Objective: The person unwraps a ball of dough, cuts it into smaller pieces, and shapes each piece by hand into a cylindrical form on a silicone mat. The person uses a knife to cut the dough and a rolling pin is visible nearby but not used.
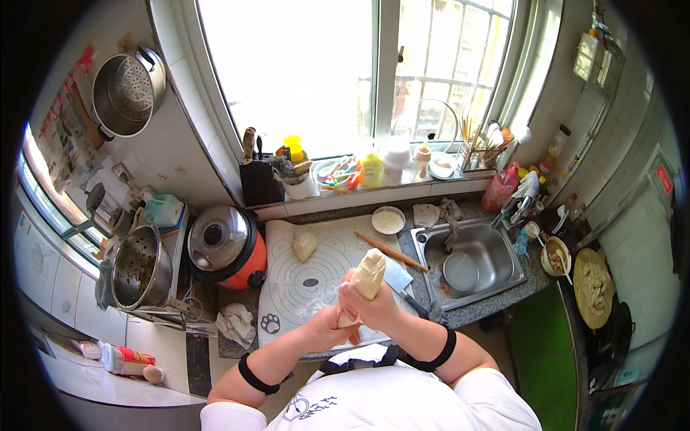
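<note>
My left hand (325,325) and my right hand (379,308) are both closed around a thick, pale roll of dough (368,275), held up over the front of the mat. Its upper end sticks out above my right hand, and a lower bit shows between the hands. Beneath lies a white silicone pastry mat (283,301) printed with a bear face and rings, dusted with flour. A second dough lump (305,245) rests on its far left part. A wooden rolling pin (389,250) lies at the mat's right, beside a cleaver (398,276) partly hidden by my hands.
A bowl of flour (388,220) stands at the mat's back edge. Left of the mat are an orange electric cooker (242,264) and a crumpled cloth (236,325). On the right, a steel sink (493,253) holds a bowl (460,272). A knife block (261,180) stands on the windowsill.
</note>
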Tool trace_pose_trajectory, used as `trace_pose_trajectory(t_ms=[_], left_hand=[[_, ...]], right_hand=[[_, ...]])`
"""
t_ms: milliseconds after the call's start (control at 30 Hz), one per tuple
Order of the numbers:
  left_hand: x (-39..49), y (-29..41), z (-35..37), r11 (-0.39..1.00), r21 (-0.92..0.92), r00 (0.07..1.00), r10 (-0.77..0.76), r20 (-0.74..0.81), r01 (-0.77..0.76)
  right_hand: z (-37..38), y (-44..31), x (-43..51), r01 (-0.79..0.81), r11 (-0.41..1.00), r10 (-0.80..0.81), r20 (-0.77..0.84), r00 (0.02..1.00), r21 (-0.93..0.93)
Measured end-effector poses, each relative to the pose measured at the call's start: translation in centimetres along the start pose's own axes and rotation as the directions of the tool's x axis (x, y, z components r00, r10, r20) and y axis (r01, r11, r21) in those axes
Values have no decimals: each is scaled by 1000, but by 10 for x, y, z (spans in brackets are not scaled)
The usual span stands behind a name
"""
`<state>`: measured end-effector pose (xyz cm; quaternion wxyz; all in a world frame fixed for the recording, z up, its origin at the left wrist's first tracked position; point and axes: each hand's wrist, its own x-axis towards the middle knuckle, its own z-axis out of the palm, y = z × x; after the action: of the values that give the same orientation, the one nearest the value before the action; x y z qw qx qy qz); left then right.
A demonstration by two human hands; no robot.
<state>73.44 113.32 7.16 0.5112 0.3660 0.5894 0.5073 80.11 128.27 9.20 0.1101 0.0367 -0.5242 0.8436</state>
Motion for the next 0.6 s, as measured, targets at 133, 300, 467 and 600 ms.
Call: trace_pose_trajectory(t_ms=[133, 300, 467, 600], left_hand=[[0, -7, -2, 998, -61, 995, 23, -96, -29], [-4, -11, -3, 994, 86, 980, -55, -189, 72], [-13, -13, 3, 944, 327, 993, 71, -90, -38], [0, -11, -1, 886, 332, 926, 369, -81, -324]], right_hand=[[2, 3, 5, 104, 962, -82, -96, 992, 253], [9, 4, 7, 153, 942, -120, -126, 985, 297], [-3, -1, 5, -21, 905, 36, -26, 999, 426], [-5, 5, 3, -11, 933, -18, 77, 997, 360]])
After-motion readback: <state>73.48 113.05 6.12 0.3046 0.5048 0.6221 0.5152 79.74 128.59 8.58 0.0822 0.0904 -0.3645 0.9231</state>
